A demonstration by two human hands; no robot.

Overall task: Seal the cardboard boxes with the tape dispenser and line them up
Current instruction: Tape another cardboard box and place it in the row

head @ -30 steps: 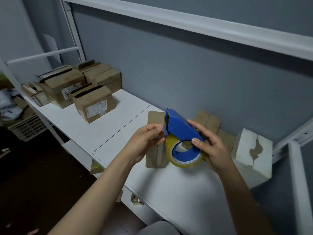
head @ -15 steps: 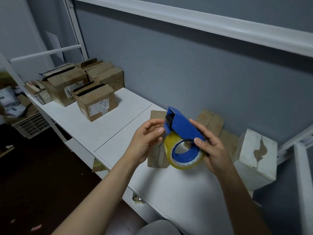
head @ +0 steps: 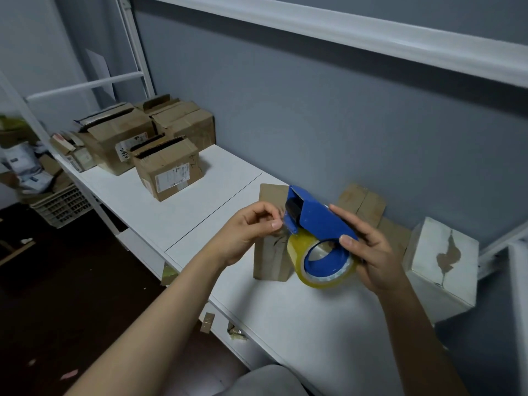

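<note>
My right hand [head: 374, 252] grips a blue tape dispenser [head: 317, 218] with a yellowish clear tape roll [head: 323, 278], held above the white shelf [head: 200, 212]. My left hand [head: 251, 230] pinches the clear tape end at the dispenser's front edge. Right behind the dispenser a narrow brown cardboard box [head: 271, 252] rests on the shelf, partly hidden by both hands. Several brown cardboard boxes [head: 168, 170] with open top flaps stand grouped at the far left end of the shelf.
A white box with a torn patch [head: 443, 261] sits at the right by the white frame post [head: 518, 310]. Flat cardboard pieces [head: 368, 204] lean on the grey wall. A plastic crate [head: 61, 205] sits on the dark floor at left.
My left thumb and fingers have closed onto the tape end at the dispenser's front. The dispenser has stayed in my right hand with little movement; the view shifted slightly.
</note>
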